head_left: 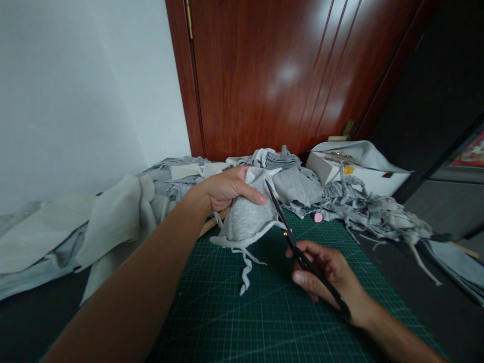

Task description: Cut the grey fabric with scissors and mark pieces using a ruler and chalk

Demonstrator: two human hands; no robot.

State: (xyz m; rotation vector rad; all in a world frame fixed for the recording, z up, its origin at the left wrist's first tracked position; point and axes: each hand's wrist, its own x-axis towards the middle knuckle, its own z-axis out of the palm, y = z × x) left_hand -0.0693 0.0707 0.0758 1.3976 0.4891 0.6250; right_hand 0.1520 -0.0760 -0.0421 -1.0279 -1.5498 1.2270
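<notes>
My left hand (234, 186) is closed on a piece of light grey knit fabric (247, 219), its thumb lying across the front. The cloth hangs over the mat, with a thin curled strip (246, 275) dangling from its lower edge. In my right hand (325, 272) is a pair of black scissors (291, 239), gripped by the handles. The blades point up and to the left, along the right side of the fabric. Whether the blades touch the cloth I cannot make out.
Beneath the hands lies a green cutting mat (227, 322). Grey and white cloth pieces (113, 217) are heaped at left. Fabric scraps (385, 217) and a white box (363, 176) stand at right, near a pink round piece (318, 217). Behind is a wooden door (260, 75).
</notes>
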